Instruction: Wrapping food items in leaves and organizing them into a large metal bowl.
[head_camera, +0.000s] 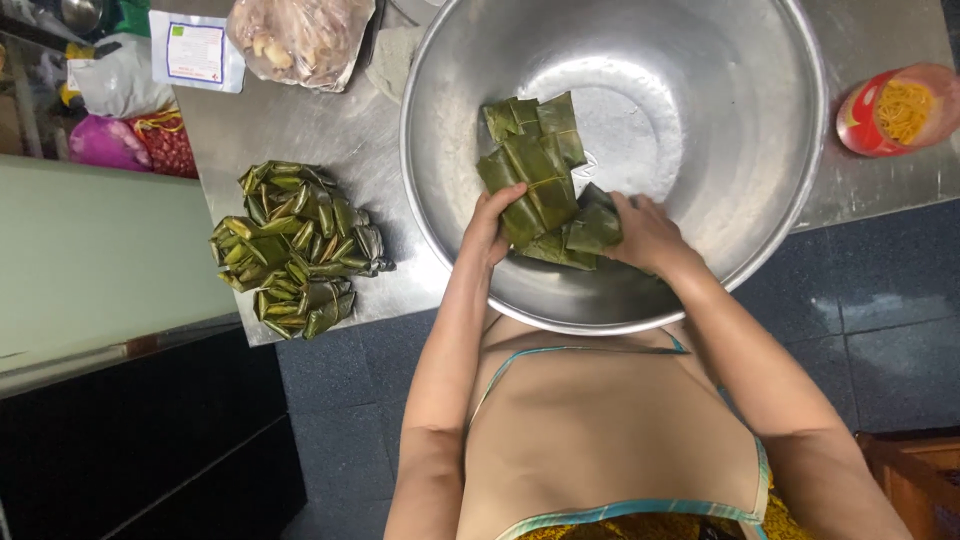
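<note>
At the tabletop's (300, 125) left front edge lies a pile of leaf parcels (295, 250); beside it a steel bowl (450, 100) overhangs the front edge; inside, the left hand (490, 228) and right hand (645, 235) are each closed round tied parcels (540, 180) near the bowl's front wall; leaning on that wall could, I judge, tip the bowl; a red jar (895, 110) stands at the right.

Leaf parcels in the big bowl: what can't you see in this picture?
- Head view: what is inside the leaf parcels; the wrapping hides it.
- The fingertips of the left hand and right hand; they curl under the parcels.
- The far rim of the steel bowl; the top edge cuts it off.
- The print on the white packet; too small.
</note>
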